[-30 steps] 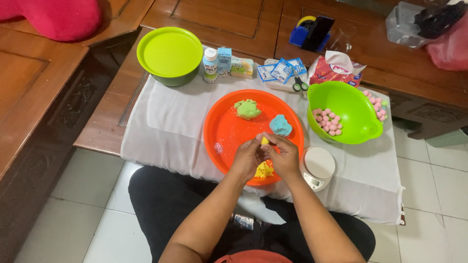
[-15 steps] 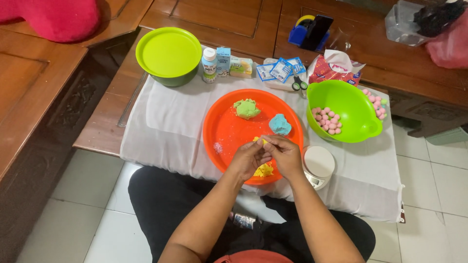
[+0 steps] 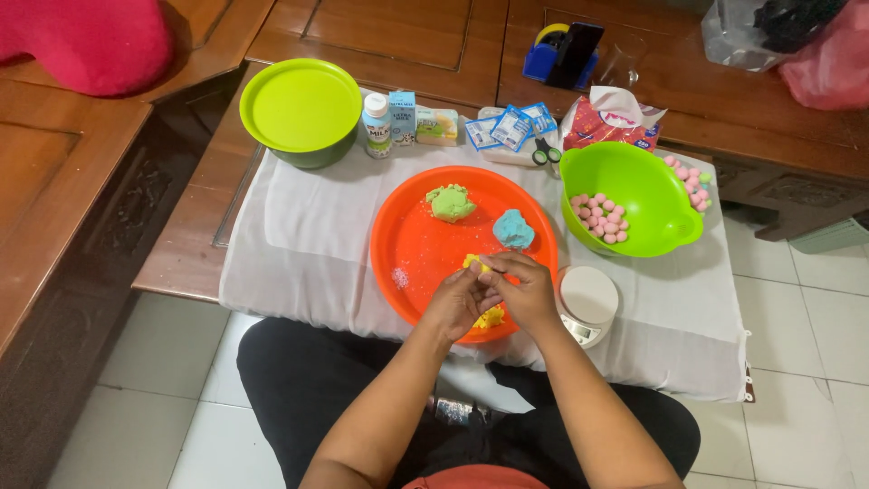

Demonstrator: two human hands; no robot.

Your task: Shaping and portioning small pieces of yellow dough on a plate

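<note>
My left hand (image 3: pixel 459 302) and my right hand (image 3: pixel 520 292) meet over the near edge of a round orange tray (image 3: pixel 416 244). Their fingertips pinch a small piece of yellow dough (image 3: pixel 472 263) between them. A bigger lump of yellow dough (image 3: pixel 491 318) lies on the tray under my palms, mostly hidden. Farther back on the tray sit a green dough lump (image 3: pixel 450 203) and a blue dough lump (image 3: pixel 513 228). A patch of white powder (image 3: pixel 399 277) lies at the tray's left.
A lime green bowl (image 3: pixel 654 195) with several pink dough balls (image 3: pixel 599 217) stands right of the tray. A small white kitchen scale (image 3: pixel 587 302) sits near my right wrist. A lidded green bowl (image 3: pixel 302 110), a small bottle (image 3: pixel 377 125), cartons, sachets and scissors (image 3: pixel 545 155) line the back of the white cloth (image 3: pixel 308 244).
Both hands stay together over the tray's near edge; the fingers have shifted slightly as they work the yellow piece. Nothing else has moved.
</note>
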